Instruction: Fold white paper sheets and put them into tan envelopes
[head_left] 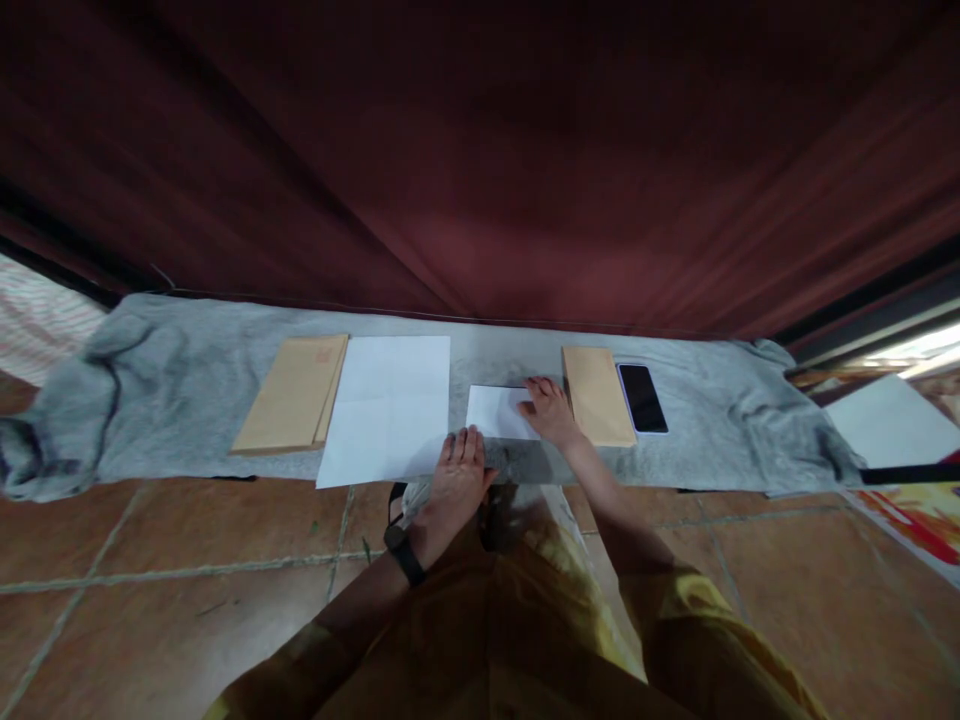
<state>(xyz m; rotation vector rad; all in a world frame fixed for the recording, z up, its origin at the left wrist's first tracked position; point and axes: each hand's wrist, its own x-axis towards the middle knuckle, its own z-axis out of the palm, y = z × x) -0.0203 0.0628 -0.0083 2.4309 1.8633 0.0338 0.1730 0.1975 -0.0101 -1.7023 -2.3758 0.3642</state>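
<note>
A small white folded sheet of paper (498, 412) lies flat on the grey cloth between my hands. My left hand (459, 468) rests at its lower left corner, fingers stretched out and lying flat. On the paper's right end, my right hand (550, 408) presses down with its fingers extended. Left of the paper is a stack of larger white sheets (390, 405), close to my left fingertips. A brown envelope (600, 397) lies just right of my right hand.
More brown envelopes (289, 395) are stacked at the left. A phone (643, 398) lies beside the right envelope. The grey cloth (712, 420) covers a narrow table against a dark red curtain (480, 180). Tiled floor (187, 560) shows below the front edge.
</note>
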